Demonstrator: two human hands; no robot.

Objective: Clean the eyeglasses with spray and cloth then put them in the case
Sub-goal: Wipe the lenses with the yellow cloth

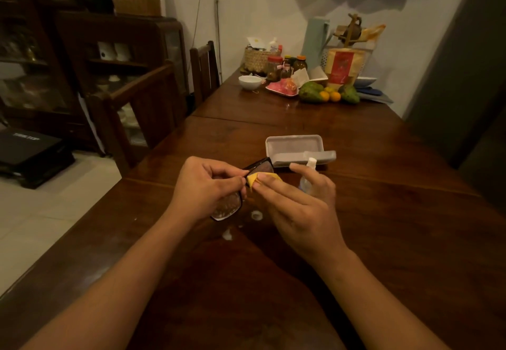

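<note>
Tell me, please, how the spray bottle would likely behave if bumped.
The spray bottle stands upright and narrow, so it would probably tip easily. Small and clear, it is likely light. Tipped, it may roll on the smooth table.

Black-framed eyeglasses (228, 199) with brownish, speckled-looking lenses meet a yellow cloth (253, 180) above a dark brown wooden desk (383, 212); behind, a pale grey case (297, 148).

Just this side of the open grey case (298, 148), the left hand (202, 185) grips the dark eyeglasses (230, 201); the right hand (298, 201) pinches a yellow cloth (253, 179) against them, the spray bottle (308, 174) behind it.
</note>
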